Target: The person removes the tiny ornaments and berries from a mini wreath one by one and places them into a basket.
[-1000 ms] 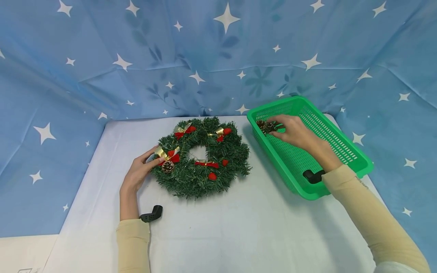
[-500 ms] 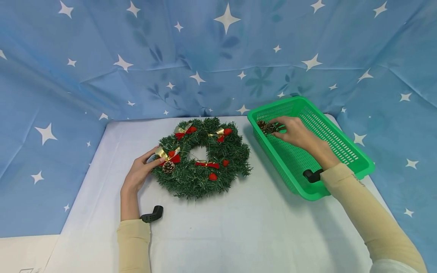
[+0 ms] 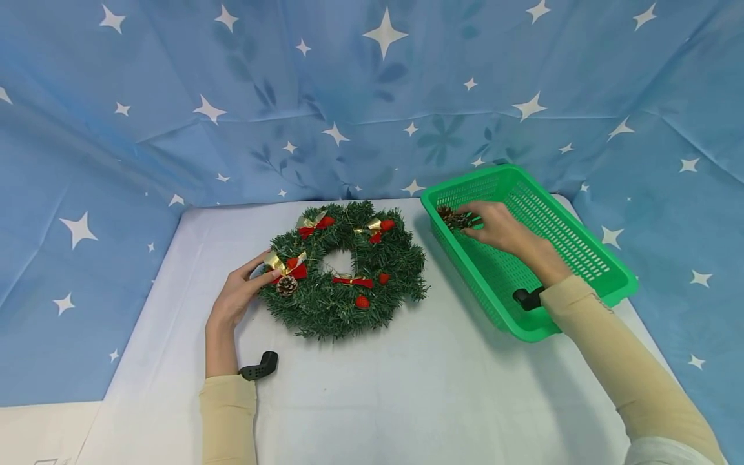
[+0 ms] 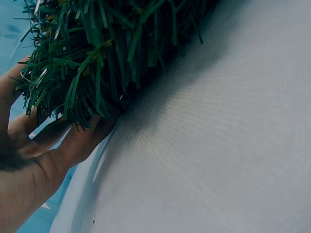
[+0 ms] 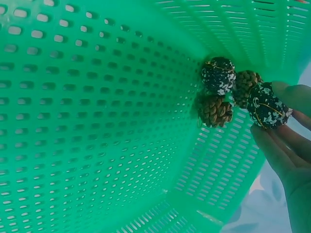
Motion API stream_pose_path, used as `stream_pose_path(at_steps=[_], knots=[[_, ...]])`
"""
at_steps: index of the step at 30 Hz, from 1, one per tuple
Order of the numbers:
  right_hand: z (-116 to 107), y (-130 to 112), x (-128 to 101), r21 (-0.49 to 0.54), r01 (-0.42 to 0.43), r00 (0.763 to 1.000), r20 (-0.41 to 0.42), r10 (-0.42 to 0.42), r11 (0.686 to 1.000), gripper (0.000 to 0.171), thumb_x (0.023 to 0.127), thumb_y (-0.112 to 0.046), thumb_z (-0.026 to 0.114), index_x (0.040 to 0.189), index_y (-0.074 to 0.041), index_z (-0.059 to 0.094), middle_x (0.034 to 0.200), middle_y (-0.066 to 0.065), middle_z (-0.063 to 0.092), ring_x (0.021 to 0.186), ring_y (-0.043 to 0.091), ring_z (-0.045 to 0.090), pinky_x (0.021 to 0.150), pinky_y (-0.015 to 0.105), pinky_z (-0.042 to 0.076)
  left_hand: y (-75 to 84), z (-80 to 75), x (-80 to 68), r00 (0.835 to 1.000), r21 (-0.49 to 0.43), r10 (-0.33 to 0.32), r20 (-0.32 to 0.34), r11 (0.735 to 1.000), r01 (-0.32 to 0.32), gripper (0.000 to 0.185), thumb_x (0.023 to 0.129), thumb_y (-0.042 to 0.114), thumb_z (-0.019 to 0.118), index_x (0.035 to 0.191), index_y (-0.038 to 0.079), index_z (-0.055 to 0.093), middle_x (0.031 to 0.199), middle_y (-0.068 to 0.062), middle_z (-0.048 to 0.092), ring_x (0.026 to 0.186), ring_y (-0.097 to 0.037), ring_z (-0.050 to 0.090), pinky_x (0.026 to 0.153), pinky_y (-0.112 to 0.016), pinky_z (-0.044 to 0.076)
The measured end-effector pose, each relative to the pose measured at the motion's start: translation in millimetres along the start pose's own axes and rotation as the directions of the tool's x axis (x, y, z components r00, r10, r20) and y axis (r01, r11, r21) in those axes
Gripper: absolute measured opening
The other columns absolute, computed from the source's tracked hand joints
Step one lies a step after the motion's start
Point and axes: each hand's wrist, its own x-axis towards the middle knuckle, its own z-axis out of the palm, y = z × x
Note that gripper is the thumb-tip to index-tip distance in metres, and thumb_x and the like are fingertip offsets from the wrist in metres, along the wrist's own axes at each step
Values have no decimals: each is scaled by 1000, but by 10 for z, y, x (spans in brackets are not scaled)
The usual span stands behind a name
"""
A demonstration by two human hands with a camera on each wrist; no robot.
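Observation:
A round green wreath lies on the table, trimmed with red and gold bows, red berries and one pine cone. My left hand grips its left edge, thumb on top near a bow, other fingers partly hidden by the greenery. Inside the green basket, my right hand pinches a dark pine cone with white flecks and gold string. Close by in the basket's corner are another flecked pine cone and two brown pine cones.
The green perforated basket stands at the table's right, its rim rising around my right hand. A white cloth covers the table. Blue star-patterned curtain hangs behind and at both sides. Black wrist cameras sit by both cuffs.
My right hand has shifted only slightly among the pine cones in the basket. The left hand and the wreath have stayed in place.

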Motion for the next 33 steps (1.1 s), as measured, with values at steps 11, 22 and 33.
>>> stream_pose_path(at_steps=[11,22,33], knots=[[45,24,44,15,-7,999,32,7,1000,42,89,1,77,128,8,66,126,29,67,104,45,70,87,56,57,7,-2,-9,1000,-2,-4,-4,1000,3,78,99,39,71,164,20,32,173,-4,14,160,-32,3,124,-54,24],[115,68,79,4,-42,996,79,41,999,43,88,0,78,129,8,65,127,29,67,104,44,70,81,52,58,1,0,-3,1000,-4,-3,-4,1000,3,78,99,39,71,164,22,31,173,-4,14,160,-31,4,125,-55,23],[146,94,88,11,-74,991,109,73,997,44,88,0,77,129,9,65,129,31,65,84,38,68,84,52,54,1,-8,4,1000,-14,4,-1,1000,-4,78,98,39,72,163,20,33,173,-4,15,160,-32,1,126,-56,21]])
